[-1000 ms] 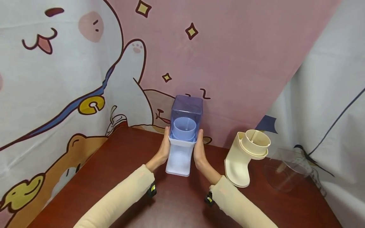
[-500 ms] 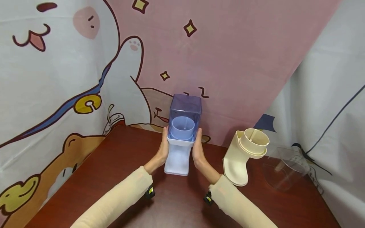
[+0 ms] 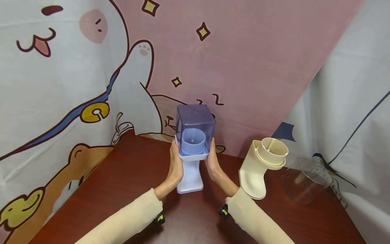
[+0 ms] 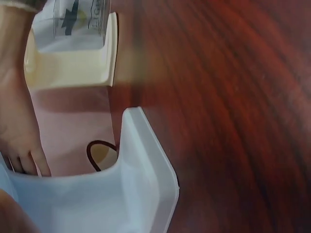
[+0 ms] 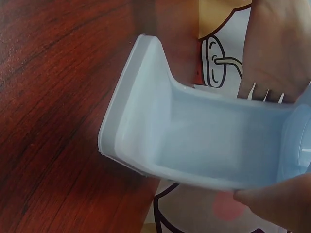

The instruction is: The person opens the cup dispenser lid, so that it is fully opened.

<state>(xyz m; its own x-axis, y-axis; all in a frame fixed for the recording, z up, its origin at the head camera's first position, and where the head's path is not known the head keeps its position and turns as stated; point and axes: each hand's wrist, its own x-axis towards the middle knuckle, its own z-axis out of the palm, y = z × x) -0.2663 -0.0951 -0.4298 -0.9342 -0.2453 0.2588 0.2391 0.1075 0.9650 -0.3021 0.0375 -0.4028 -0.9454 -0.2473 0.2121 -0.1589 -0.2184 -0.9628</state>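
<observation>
In the head view a light blue plastic dispenser stand (image 3: 189, 181) is between both hands, with a flat foot and a narrow neck. A see-through violet-blue box (image 3: 196, 113) covers its round collar (image 3: 193, 141). My left hand (image 3: 175, 166) grips the left side just under the box's rim, and my right hand (image 3: 214, 165) holds the opposite side. The left wrist view shows the stand's foot (image 4: 148, 170) close over the tabletop. Fingertips of the left hand (image 5: 272, 53) reach behind the neck in the right wrist view.
A cream stand (image 3: 259, 173) of similar shape, uncovered, is to the right on the dark red wooden table (image 3: 122, 183). Beside it lies a clear plastic box (image 3: 304, 184). A cartoon-printed cloth (image 3: 243, 67) hangs behind the table, and a dark cable (image 3: 359, 130) runs down at the right.
The dispenser has turned a little between the hands, so more of its box's top and left side show. Its foot sits slightly lower in view. The cream stand stays put.
</observation>
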